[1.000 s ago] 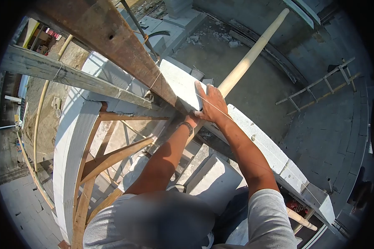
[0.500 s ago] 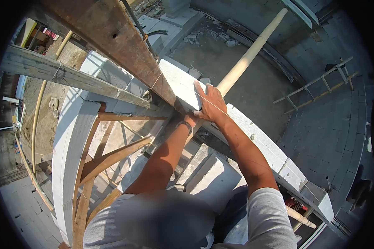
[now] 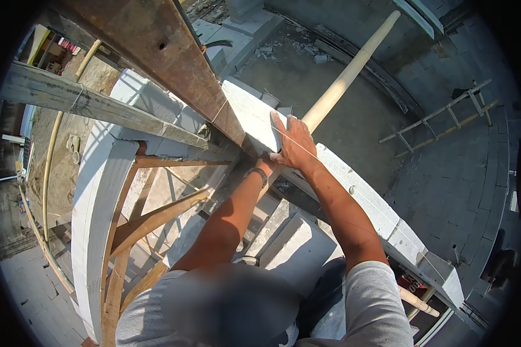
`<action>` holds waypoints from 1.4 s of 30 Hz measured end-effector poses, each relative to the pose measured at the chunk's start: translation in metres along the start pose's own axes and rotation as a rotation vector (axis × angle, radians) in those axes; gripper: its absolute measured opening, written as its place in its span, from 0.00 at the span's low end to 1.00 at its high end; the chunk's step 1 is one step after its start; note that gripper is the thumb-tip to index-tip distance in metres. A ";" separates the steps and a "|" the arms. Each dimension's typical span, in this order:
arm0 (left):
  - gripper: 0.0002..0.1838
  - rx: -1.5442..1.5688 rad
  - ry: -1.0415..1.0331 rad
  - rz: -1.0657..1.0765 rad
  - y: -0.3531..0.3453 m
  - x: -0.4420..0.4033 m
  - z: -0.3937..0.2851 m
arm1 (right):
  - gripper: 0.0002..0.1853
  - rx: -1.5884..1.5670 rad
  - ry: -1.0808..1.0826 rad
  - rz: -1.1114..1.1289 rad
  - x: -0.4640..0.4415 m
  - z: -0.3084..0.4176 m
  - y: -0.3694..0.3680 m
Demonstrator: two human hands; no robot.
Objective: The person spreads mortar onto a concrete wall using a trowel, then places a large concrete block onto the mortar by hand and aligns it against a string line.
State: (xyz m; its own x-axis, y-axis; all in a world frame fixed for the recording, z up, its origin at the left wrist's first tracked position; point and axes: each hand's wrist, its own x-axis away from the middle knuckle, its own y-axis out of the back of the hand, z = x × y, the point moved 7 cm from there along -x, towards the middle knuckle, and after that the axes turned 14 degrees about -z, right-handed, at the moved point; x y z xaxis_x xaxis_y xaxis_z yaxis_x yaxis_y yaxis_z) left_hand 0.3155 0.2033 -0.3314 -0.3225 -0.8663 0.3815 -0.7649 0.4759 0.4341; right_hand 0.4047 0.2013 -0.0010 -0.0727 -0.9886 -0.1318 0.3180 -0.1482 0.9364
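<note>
A white lightweight concrete block (image 3: pixel 252 113) lies on the wall, its near end at my hands. My right hand (image 3: pixel 295 143) grips this end, with the fingers stretched along it and the thumb on the near side. Below and to the left of it, my left hand (image 3: pixel 265 166) is against the block's lower near side, by the thumb of the right hand. Its fingers are mostly hidden. A thin string (image 3: pixel 298 144) runs along the wall, past my right hand. Under the hands passes a pale round pole (image 3: pixel 353 69).
A rusty steel beam (image 3: pixel 162 49) slants down to the block's left. More white blocks (image 3: pixel 359 194) continue the wall to the lower right. Wooden framing (image 3: pixel 156 217) and a curved white wall (image 3: pixel 95 231) stand at left. A ladder (image 3: pixel 440 121) lies on the right.
Both hands keep their place on the block. The view has shifted very slightly.
</note>
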 end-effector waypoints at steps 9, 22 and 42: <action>0.29 0.041 0.001 -0.005 0.001 -0.001 -0.002 | 0.65 0.000 -0.003 -0.012 0.000 -0.001 0.001; 0.32 0.094 -0.001 -0.017 0.002 -0.002 0.000 | 0.65 -0.003 -0.004 -0.004 -0.001 -0.002 -0.001; 0.49 0.456 0.000 0.020 0.030 0.025 -0.066 | 0.40 -0.336 -0.108 -0.314 -0.001 -0.021 0.008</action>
State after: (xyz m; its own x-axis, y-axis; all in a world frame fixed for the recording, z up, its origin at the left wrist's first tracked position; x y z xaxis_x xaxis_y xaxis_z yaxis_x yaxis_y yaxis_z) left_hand 0.3218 0.2060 -0.2550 -0.3400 -0.8574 0.3863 -0.9258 0.3773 0.0226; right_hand 0.4271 0.2001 0.0002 -0.3063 -0.8889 -0.3408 0.5521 -0.4575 0.6971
